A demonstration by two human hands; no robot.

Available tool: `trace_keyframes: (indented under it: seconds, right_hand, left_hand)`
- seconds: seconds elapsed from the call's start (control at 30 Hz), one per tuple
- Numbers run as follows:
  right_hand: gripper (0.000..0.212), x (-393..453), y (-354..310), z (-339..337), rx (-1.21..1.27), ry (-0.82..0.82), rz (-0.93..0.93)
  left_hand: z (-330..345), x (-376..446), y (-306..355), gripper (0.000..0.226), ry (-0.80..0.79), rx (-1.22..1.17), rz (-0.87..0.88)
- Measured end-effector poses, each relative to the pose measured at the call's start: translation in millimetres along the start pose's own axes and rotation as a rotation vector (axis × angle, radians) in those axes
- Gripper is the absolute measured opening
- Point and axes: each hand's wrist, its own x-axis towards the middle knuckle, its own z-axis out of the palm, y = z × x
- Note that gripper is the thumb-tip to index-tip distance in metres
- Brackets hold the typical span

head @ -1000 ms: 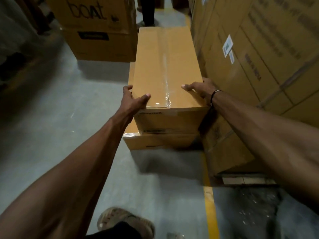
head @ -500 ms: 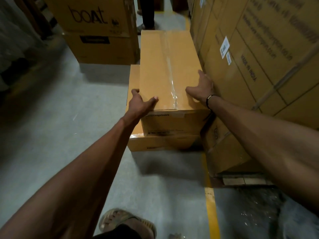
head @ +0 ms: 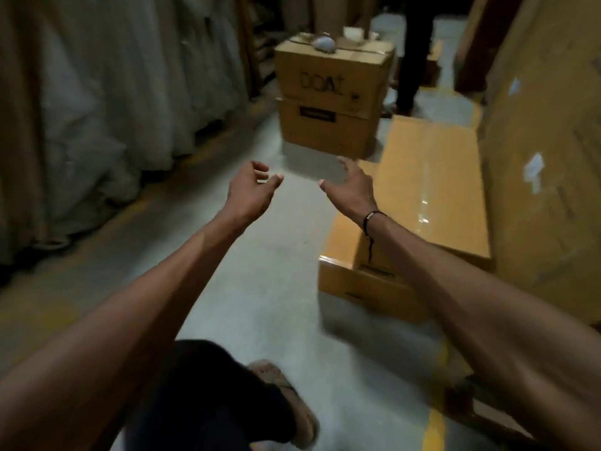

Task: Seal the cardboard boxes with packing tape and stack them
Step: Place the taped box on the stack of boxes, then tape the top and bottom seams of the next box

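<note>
Warehouse floor [head: 266,288]: taped box [head: 432,190] stacked on lower box [head: 341,242]; left hand [head: 248,193], right hand [head: 353,188] empty, fingers loosely curled; further boxes possibly pending.

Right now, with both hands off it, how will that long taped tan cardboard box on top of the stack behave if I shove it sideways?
The long taped tan cardboard box looks stiff, with crisp, unsagging edges. It will probably slide rather than tip, being low and long on the flat tan box beneath. The glossy tape strip may be slippery; push on bare cardboard.
</note>
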Motion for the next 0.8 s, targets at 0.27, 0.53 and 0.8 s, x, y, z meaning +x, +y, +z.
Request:
trace_keyframes:
  seconds: [0.27, 0.53, 0.8]
  right_hand:
    - [0.066, -117, -224, 129, 0.308, -0.358, -0.303]
    - [0.064, -337, -392, 249, 0.373, -0.808, -0.596]
    - [0.069, -567, -438, 347, 0.274, -1.245, -0.742]
  left_hand:
    - [-258, -139, -49, 0.027, 0.484, 0.001, -0.138]
    - [-449, -364, -125, 0.025, 0.917, 0.061, -0.372]
    - [-523, -598, -215, 0.026, 1.239, 0.025, -0.702]
